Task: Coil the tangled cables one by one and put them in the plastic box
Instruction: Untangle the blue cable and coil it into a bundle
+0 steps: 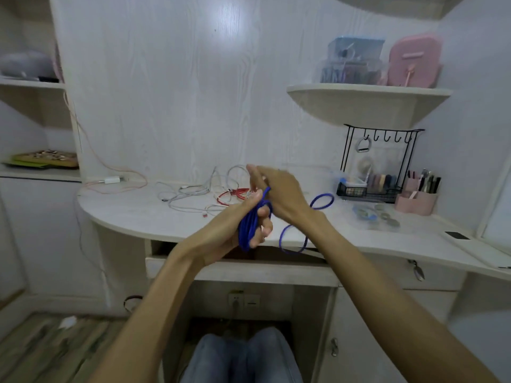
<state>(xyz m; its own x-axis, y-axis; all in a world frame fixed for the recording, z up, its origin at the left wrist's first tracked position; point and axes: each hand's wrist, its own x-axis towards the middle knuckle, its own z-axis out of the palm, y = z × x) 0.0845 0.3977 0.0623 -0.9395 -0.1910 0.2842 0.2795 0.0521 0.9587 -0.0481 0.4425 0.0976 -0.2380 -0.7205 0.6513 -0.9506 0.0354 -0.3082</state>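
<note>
I am watching two bare hands working above the front edge of the pale wood-grain counter [132, 214]. The left hand [243, 219] is clenching a bundle of thin blue cable [249, 228] coils in its grip. The right hand [279, 194] is pinching the same cable's upper strand; loose loops are trailing rightward. Tangled white and red cables [210, 194] are lying behind on the counter.

Soft, even indoor light with a cool violet cast. A bright glare patch sits on the wall panel [226, 22]. Shadows are faint. The right hand [279, 193] is motion-blurred, and wide-angle bending curves the tabletop [143, 214] and shelves near the edges.
</note>
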